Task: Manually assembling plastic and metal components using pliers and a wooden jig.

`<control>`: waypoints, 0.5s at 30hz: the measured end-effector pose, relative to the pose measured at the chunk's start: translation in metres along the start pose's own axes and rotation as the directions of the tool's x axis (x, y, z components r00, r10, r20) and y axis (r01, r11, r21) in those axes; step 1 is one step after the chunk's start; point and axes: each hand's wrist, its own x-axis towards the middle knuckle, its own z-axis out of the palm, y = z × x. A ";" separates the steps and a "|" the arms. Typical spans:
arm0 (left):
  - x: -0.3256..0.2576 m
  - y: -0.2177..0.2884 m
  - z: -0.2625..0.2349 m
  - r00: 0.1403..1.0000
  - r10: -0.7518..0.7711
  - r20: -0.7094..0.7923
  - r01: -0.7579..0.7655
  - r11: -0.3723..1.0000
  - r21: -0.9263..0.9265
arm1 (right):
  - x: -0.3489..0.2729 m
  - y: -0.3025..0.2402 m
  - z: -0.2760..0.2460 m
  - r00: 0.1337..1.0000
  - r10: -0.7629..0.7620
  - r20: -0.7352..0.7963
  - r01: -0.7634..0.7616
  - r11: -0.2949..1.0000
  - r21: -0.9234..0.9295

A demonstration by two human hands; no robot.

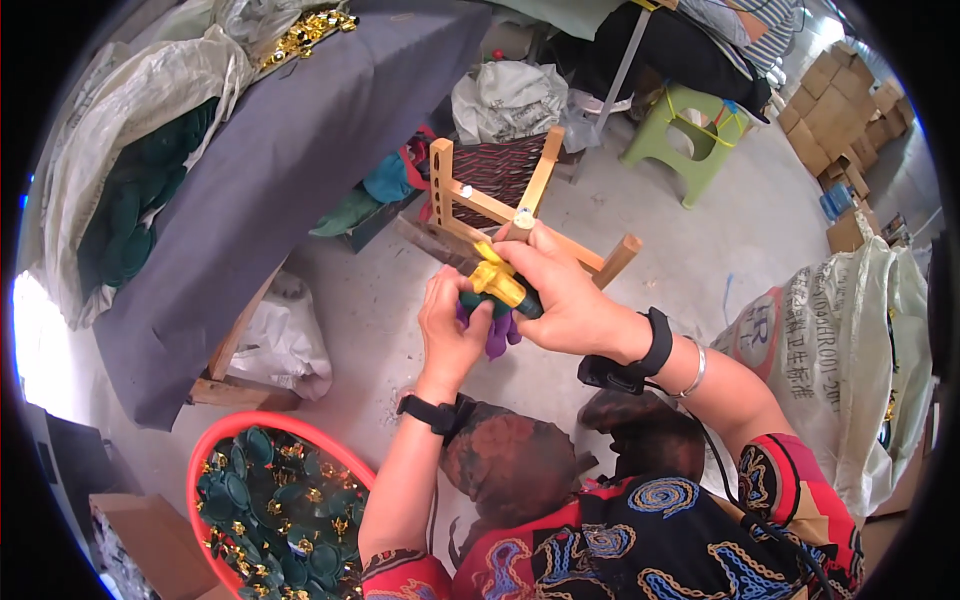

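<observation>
Close together in front of my lap, both hands are closed around small parts. My right hand grips a yellow piece with a dark rounded end; its exact kind is unclear. My left hand pinches a dark green piece against the yellow one. Purple material shows beneath the fingers; what it is I cannot tell. Just beyond my hands stands a wooden frame with upright posts. A round wooden post end shows right beside my right fingers.
At lower left a red basin holds many dark green discs with gold-coloured bits. A grey-covered table runs along the left. A green plastic stool stands at far right, near another person's dark-clothed legs. A woven sack is at right.
</observation>
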 end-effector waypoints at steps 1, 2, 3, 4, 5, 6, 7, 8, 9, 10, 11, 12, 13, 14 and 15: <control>0.007 0.016 0.001 0.997 -0.038 -0.060 0.035 0.998 -0.042 | 0.003 -0.003 0.002 1.000 -0.030 0.000 0.030 0.999 0.013; 0.007 0.013 0.005 0.997 -0.032 -0.067 0.029 0.999 -0.043 | 0.004 -0.005 0.004 0.999 -0.038 0.000 0.038 0.999 0.009; 0.007 0.004 0.012 0.998 0.048 -0.032 -0.049 0.998 -0.034 | 0.004 -0.007 0.006 0.998 -0.058 0.010 0.058 0.998 -0.007; 0.010 -0.007 0.014 0.991 0.130 -0.001 -0.130 0.991 -0.019 | 0.006 -0.009 0.009 0.996 -0.086 0.019 0.086 0.996 -0.020; 0.012 -0.013 0.017 0.993 0.120 0.012 -0.120 0.993 0.017 | 0.008 -0.009 0.005 0.995 -0.082 0.060 0.083 0.997 -0.005; 0.012 -0.019 0.021 0.982 0.181 -0.048 -0.180 0.983 0.021 | 0.010 -0.010 -0.005 0.995 -0.091 0.050 0.093 0.995 -0.022; 0.013 -0.022 0.026 0.982 0.178 -0.055 -0.180 0.984 -0.017 | 0.010 -0.015 -0.021 0.992 -0.123 0.019 0.124 0.987 -0.105; 0.012 -0.024 0.031 0.985 0.162 -0.061 -0.166 0.985 -0.053 | 0.007 -0.022 -0.038 0.989 -0.151 -0.001 0.148 0.973 -0.179; 0.010 -0.011 0.027 0.995 0.088 -0.050 -0.091 0.994 -0.053 | 0.005 -0.040 -0.061 0.974 -0.207 -0.088 0.179 0.950 -0.257; 0.009 -0.005 0.025 0.995 0.081 -0.050 -0.084 0.995 -0.056 | 0.007 -0.052 -0.081 0.953 -0.255 -0.165 0.192 0.926 -0.326; 0.011 -0.002 0.023 0.997 0.067 -0.045 -0.070 0.996 -0.061 | 0.007 -0.055 -0.093 0.904 -0.282 -0.322 0.175 0.930 -0.323; 0.011 -0.001 0.021 0.998 0.053 -0.039 -0.056 0.996 -0.064 | 0.007 -0.060 -0.100 0.829 -0.301 -0.472 0.159 0.935 -0.317; 0.012 -0.002 0.022 0.997 0.052 -0.048 -0.056 0.996 -0.072 | 0.007 -0.073 -0.104 0.794 -0.257 -0.550 0.083 0.943 -0.321; 0.012 -0.005 0.022 0.997 0.055 -0.046 -0.059 0.996 -0.074 | 0.004 -0.065 -0.099 0.793 -0.257 -0.552 0.081 0.943 -0.324; 0.012 -0.008 0.021 0.998 0.056 -0.036 -0.058 0.997 -0.057 | -0.001 -0.046 -0.088 0.891 -0.292 -0.348 0.085 0.860 -0.504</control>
